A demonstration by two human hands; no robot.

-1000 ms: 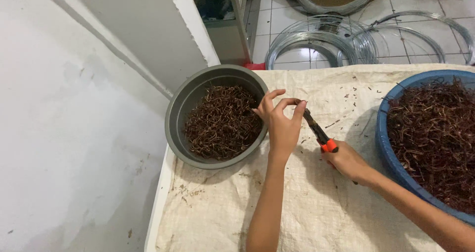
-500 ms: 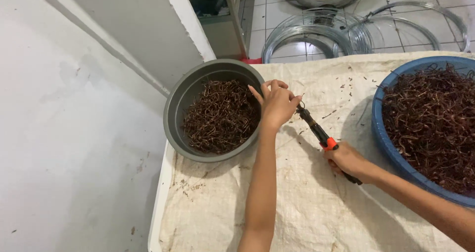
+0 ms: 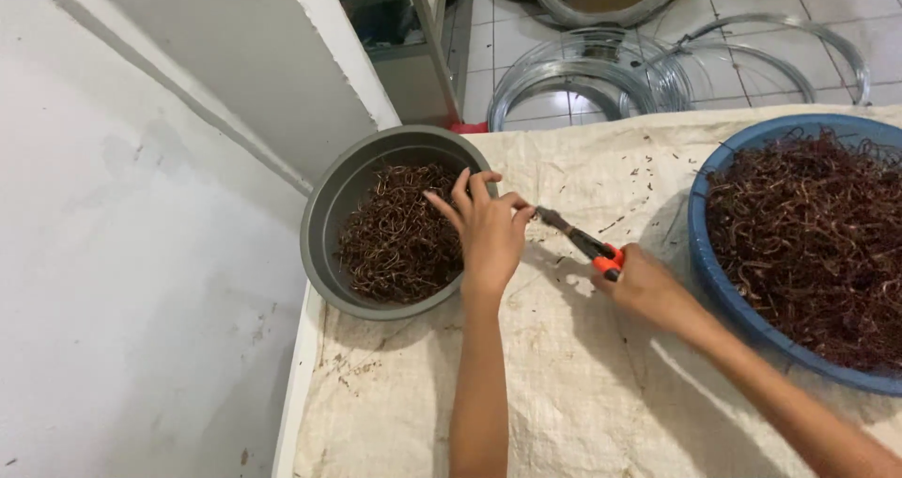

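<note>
A pale woven sack covers my worktop. My left hand has moved out over the grey bowl's rim, fingers now spread and released above its brown wire clippings; my right hand stays clenched on orange-handled pliers near the blue basin.

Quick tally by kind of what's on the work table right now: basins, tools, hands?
Basins: 2, the grey basin and the blue basin, both holding brown wire scraps
Pliers: 1, orange-handled, in the right hand
Hands: 2, the left hand over the grey basin's rim
Total: 5
</note>
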